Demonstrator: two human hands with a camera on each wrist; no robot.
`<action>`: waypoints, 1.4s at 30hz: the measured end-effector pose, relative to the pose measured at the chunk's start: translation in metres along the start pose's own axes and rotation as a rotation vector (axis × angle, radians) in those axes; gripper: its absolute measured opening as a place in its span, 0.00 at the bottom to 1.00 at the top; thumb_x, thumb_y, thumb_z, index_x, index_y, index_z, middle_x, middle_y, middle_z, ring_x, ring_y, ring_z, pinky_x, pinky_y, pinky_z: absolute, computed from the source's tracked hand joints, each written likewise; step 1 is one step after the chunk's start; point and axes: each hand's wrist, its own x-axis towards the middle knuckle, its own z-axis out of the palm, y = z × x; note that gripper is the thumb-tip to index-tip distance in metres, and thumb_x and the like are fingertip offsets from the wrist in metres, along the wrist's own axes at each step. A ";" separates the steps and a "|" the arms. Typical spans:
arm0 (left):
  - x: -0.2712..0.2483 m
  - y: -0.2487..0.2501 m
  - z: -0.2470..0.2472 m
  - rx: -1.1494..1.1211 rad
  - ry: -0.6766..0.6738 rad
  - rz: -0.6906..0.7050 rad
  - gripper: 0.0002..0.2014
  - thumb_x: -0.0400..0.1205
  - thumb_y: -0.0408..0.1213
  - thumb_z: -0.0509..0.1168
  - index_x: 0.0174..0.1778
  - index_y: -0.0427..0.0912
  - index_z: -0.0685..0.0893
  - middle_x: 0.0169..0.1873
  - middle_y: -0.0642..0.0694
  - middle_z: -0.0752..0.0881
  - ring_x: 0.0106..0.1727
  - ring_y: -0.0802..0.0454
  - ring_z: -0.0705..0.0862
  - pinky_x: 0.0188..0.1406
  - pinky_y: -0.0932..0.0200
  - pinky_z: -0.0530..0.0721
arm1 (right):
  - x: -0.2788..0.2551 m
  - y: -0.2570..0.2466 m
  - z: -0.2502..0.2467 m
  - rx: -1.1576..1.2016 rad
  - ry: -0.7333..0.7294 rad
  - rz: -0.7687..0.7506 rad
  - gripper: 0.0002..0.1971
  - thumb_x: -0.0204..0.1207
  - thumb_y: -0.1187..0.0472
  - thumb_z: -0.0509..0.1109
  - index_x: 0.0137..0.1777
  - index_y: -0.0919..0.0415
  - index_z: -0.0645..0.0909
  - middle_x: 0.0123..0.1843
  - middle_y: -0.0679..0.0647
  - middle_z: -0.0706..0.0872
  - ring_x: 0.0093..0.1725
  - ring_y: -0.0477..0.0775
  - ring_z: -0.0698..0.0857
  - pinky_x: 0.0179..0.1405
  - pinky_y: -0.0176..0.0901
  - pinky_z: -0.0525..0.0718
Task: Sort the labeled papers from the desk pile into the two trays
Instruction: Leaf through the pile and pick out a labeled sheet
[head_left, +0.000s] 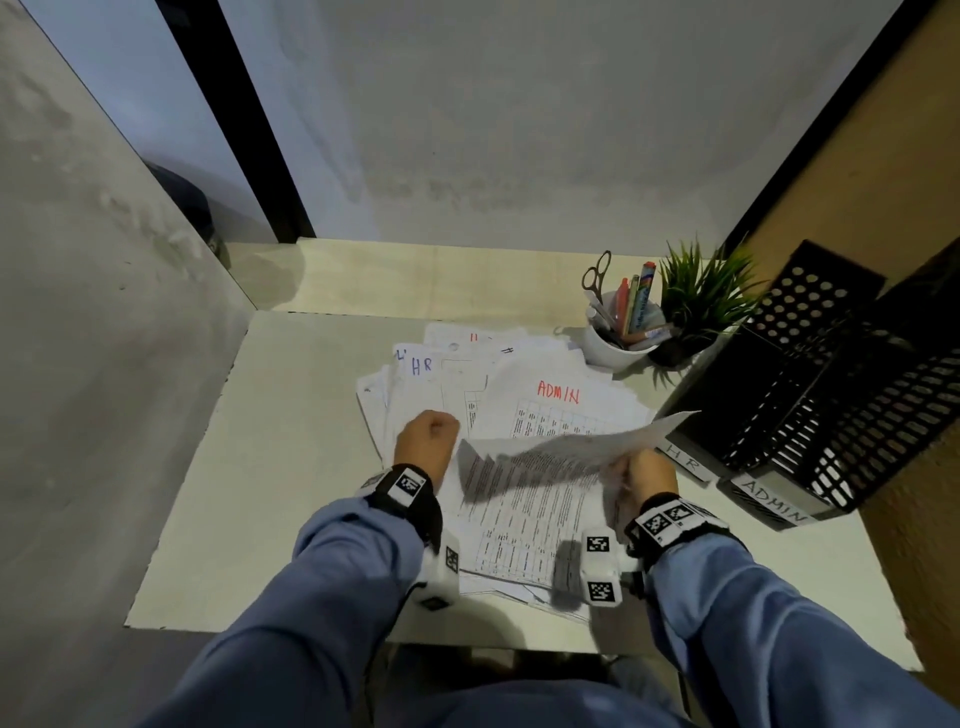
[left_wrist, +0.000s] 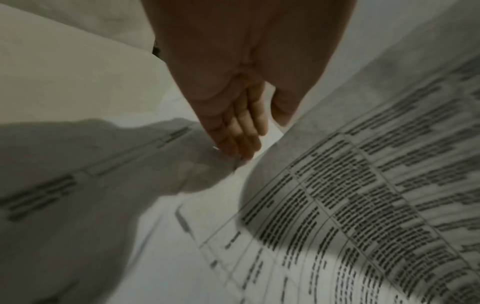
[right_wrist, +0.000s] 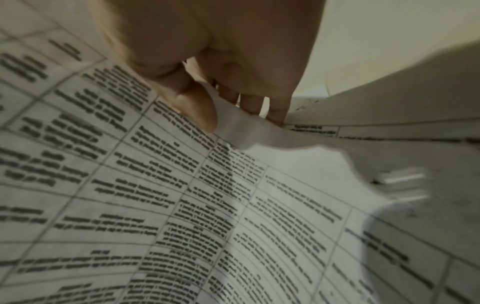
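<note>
A loose pile of printed papers (head_left: 431, 395) lies mid-desk, its visible sheets marked "HR" in blue (head_left: 421, 366) and "ADMIN" in red (head_left: 558, 391). My right hand (head_left: 644, 470) pinches the edge of one printed sheet (head_left: 566, 447) between thumb and fingers (right_wrist: 200, 111) and holds it lifted and curled above the pile, toward the trays. My left hand (head_left: 427, 441) rests on the pile's left part, its straight fingers (left_wrist: 239, 131) touching the paper. Two black mesh trays stand at the right, one labelled HR (head_left: 685, 460) and one labelled ADMIN (head_left: 774, 508).
Behind the pile at the right stand a white cup (head_left: 613, 348) of pens and scissors and a small green plant (head_left: 701, 301). A grey partition (head_left: 104, 312) closes the left side. Bare desk surface (head_left: 270, 467) lies left of the pile.
</note>
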 end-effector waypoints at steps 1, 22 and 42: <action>0.002 0.000 0.007 0.043 -0.053 -0.046 0.10 0.77 0.34 0.62 0.52 0.41 0.84 0.51 0.43 0.86 0.54 0.43 0.84 0.62 0.47 0.82 | 0.000 -0.001 -0.001 -0.010 0.012 0.011 0.18 0.79 0.72 0.55 0.28 0.58 0.69 0.07 0.40 0.71 0.28 0.47 0.71 0.29 0.37 0.72; -0.001 0.000 -0.002 0.051 0.304 0.252 0.11 0.81 0.30 0.57 0.40 0.48 0.82 0.29 0.46 0.80 0.28 0.48 0.76 0.29 0.56 0.78 | -0.002 0.008 -0.013 0.219 -0.119 -0.088 0.21 0.62 0.88 0.65 0.28 0.60 0.84 0.25 0.54 0.86 0.39 0.61 0.82 0.39 0.45 0.82; -0.024 0.017 0.016 -0.348 -0.087 0.084 0.24 0.73 0.13 0.55 0.31 0.45 0.89 0.40 0.45 0.88 0.48 0.44 0.82 0.52 0.51 0.81 | -0.014 -0.012 -0.001 0.296 -0.042 -0.259 0.19 0.64 0.87 0.60 0.51 0.71 0.79 0.29 0.55 0.84 0.37 0.57 0.84 0.26 0.33 0.84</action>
